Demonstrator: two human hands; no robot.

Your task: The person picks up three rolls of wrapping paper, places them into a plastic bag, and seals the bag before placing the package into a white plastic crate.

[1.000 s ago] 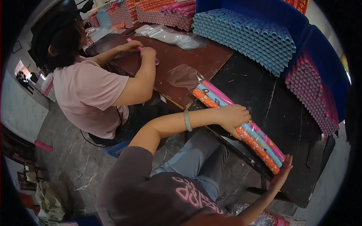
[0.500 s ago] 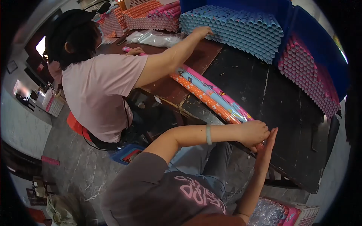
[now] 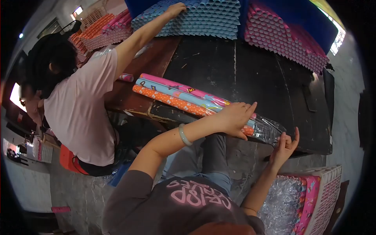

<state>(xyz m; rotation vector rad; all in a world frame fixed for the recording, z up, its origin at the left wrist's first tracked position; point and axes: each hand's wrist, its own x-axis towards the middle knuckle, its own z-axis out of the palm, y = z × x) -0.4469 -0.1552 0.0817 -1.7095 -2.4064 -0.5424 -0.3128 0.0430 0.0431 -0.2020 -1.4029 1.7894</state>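
Left hand (image 3: 235,118) over rolls (image 3: 176,94) (orange, blue, pink)

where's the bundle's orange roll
Head view, centre left: the orange roll lies near the front of the black table, beside the blue roll, left hand over it.

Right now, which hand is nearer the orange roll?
Left. The left hand lies over the orange roll, near one end; the right hand is beyond that end, by the clear film.

A patterned pink roll (image 3: 166,81), a blue roll (image 3: 171,92) and an orange roll (image 3: 168,99) are lying side by side, mostly on the black table (image 3: 258,84), the orange sitting nearest its front edge. Clear plastic wrap (image 3: 268,131) is extending, crinkled, past their right ends.
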